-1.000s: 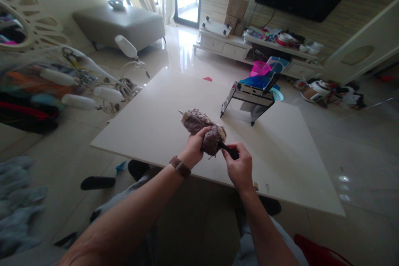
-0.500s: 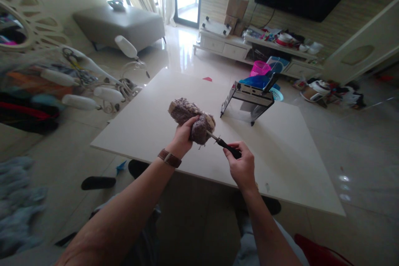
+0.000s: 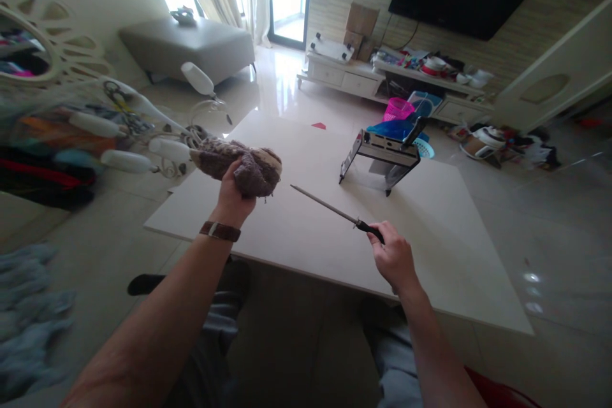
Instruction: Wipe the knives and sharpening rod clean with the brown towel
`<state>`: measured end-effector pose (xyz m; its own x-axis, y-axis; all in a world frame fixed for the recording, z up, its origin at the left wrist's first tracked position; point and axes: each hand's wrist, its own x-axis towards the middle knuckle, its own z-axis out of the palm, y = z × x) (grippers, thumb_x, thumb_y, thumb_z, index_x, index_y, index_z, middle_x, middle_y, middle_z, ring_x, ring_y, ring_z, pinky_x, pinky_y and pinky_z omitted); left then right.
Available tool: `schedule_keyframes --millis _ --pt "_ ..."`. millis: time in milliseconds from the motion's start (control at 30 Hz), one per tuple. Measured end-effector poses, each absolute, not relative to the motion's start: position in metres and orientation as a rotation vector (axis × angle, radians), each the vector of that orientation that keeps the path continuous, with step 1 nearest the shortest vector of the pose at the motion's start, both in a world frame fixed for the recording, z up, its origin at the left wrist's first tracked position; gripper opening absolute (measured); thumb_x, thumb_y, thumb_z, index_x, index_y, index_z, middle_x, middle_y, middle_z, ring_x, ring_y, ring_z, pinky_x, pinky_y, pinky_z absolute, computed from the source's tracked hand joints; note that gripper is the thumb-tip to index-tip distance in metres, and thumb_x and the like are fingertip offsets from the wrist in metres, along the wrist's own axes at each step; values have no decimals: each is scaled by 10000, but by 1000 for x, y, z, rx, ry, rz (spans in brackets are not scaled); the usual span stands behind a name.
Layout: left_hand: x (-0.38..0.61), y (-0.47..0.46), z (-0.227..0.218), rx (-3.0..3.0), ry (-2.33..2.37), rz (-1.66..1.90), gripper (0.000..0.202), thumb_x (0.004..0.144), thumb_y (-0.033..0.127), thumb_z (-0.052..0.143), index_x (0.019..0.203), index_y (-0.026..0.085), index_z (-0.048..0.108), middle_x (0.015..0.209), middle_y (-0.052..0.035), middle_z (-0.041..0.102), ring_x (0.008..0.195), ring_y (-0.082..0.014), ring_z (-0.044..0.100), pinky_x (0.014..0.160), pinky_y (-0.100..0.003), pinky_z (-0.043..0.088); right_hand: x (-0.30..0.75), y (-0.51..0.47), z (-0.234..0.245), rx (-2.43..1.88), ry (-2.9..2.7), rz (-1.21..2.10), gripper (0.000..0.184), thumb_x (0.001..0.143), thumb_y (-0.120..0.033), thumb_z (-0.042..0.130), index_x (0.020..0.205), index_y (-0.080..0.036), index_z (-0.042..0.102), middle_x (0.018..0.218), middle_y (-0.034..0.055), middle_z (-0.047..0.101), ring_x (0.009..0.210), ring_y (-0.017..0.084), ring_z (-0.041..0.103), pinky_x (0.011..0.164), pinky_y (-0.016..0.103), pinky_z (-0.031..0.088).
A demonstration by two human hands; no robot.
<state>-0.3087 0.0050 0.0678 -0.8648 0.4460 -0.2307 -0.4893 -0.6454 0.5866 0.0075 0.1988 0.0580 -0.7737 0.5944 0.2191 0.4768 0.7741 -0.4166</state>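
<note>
A bundled greyish-purple cloth [image 3: 258, 173] with pale patches is gripped in my left hand [image 3: 234, 194], above the left part of the white table [image 3: 306, 239]. My right hand [image 3: 393, 255] is closed round the black handle of a sharpening steel [image 3: 327, 206]. Its long, thin metal rod points up and left, with the tip apart from the cloth. On the table beyond my right hand stands a knife block [image 3: 385, 143] with clear sides and a metal-edged top. One black handle sticks up from its top.
Lamp arms with white shades [image 3: 169, 150] reach in close to the table's left edge. Behind the knife block are a blue bag [image 3: 389, 130] and a pink basket [image 3: 399, 108]. A grey bench [image 3: 191, 44] and a low white cabinet [image 3: 354, 80] stand farther back.
The sharpening steel's rod was in the cloth and is now out of it, fully showing. My left hand with the cloth moved left; my right hand moved right and slightly nearer.
</note>
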Motion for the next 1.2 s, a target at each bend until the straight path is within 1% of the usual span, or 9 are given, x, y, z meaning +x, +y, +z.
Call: schedule_keyframes --millis 267,400,467,533,600,733,833,1033,1200 --pt "-288 -3 92 103 716 2434 354 921 451 596 1191 251 709 1279 -49 734 1354 -267 576 1186 -494 422 19 219 46 -991 -2562 347 238 951 -323 495 1014 -191 683 1000 94 691 908 259 634 754 340 416" --pt "-279 -7 100 244 601 2388 445 931 570 546 1243 285 689 1390 -40 671 1441 -296 485 1214 -550 370 5 214 37 -1126 -2292 753 231 878 -375 566 960 -191 679 970 95 685 918 260 619 784 347 439" --pt "-276 -13 105 303 562 2376 517 916 640 535 1269 290 676 1432 -43 640 1468 -316 446 1225 -569 345 -8 205 27 -1307 -2078 1155 227 835 -395 617 929 -194 670 839 57 661 790 222 606 694 316 443" --pt "-274 -20 110 338 545 2376 580 894 700 528 1286 297 666 1450 -41 625 1484 -332 418 1231 -578 331 -25 193 14 -1387 -2013 1336 230 829 -409 611 859 -184 653 647 0 573 582 175 541 559 286 411" --pt "-274 -25 118 335 539 2397 605 870 737 534 1280 312 665 1434 -30 637 1484 -347 414 1223 -587 339 -45 178 0 -1425 -1957 1476 234 824 -411 624 792 -178 627 596 -30 526 484 133 492 478 254 380" --pt "-274 -28 134 269 481 2438 589 836 722 596 1249 309 671 1342 -49 695 1425 -382 478 1157 -617 413 -86 149 -24 -1470 -1831 1695 244 862 -384 651 756 -171 596 605 -49 519 424 73 440 395 198 303" --pt "-273 -27 138 283 467 2409 612 859 670 579 1350 308 627 1387 -84 670 1414 -382 493 1129 -633 431 -118 131 -38 -1510 -1745 1806 256 950 -350 612 780 -161 584 620 -60 507 423 56 428 380 180 297" --pt "-279 -27 126 229 511 2347 637 854 684 562 1394 349 605 1453 -51 632 1434 -385 473 1127 -637 429 -167 110 -62 -1571 -1663 1925 259 1012 -389 624 1091 -143 643 907 6 658 664 96 612 581 231 541" --pt "-292 -26 116 205 540 2326 642 854 709 551 1354 315 636 1413 -60 661 1433 -401 468 1134 -634 425 -175 117 -66 -1531 -1682 1878 258 1018 -394 595 939 -149 614 730 -48 568 511 59 483 458 180 405"
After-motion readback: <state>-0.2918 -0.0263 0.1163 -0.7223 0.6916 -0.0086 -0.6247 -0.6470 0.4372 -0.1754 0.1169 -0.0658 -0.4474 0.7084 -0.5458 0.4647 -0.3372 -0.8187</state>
